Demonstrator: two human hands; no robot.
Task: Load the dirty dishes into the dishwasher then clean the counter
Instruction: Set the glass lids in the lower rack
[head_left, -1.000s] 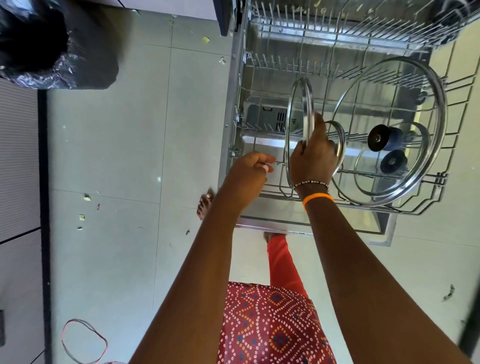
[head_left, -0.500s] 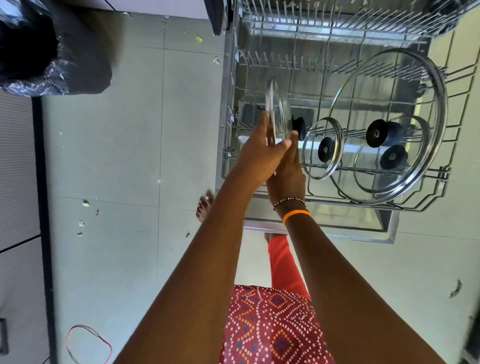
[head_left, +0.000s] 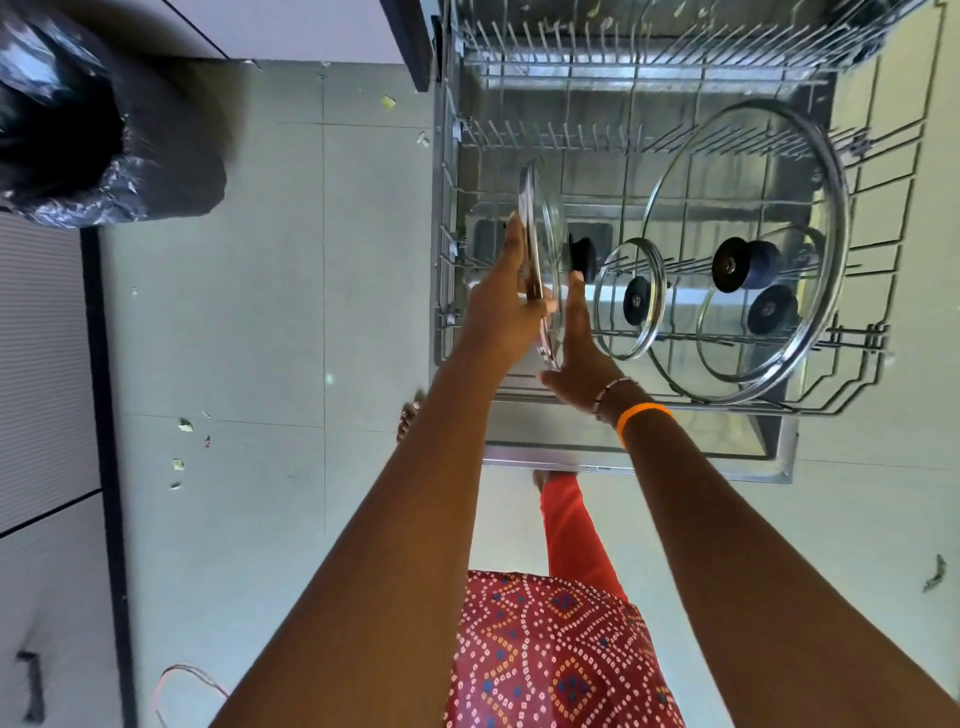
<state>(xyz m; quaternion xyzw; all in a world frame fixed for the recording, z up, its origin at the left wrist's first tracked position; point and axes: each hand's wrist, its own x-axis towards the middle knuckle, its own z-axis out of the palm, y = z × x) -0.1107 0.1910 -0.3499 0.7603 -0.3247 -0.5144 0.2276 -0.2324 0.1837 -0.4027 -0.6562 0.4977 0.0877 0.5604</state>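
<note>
A pale tiled floor (head_left: 218, 322) fills the left of the view, a black bin bag (head_left: 78, 124) at ten o'clock, and the pulled-out dishwasher rack (head_left: 883, 364) takes the upper right. Half a second back both hands were bunched together at the rack's left edge with the glass lid between them; now they have parted a little — the lid (head_left: 543, 249) stands more squarely on its rim in the left tines, so the slotting-in looks nearly done (my reading, not a certainty). The left hand (head_left: 506, 306) has straight fingers laid flat on the lid's outer face, thumb at the rim; whether it truly pinches I cannot tell. The right hand (head_left: 576, 343) is flat and uncurled, steadying the knob side, gripping nothing. The lid is seen edge-on, its long axis running twelve to six, its black knob (head_left: 582, 254) pointing toward three o'clock — toward the small lid (head_left: 631, 301) and large lid (head_left: 748, 249) already racked.
</note>
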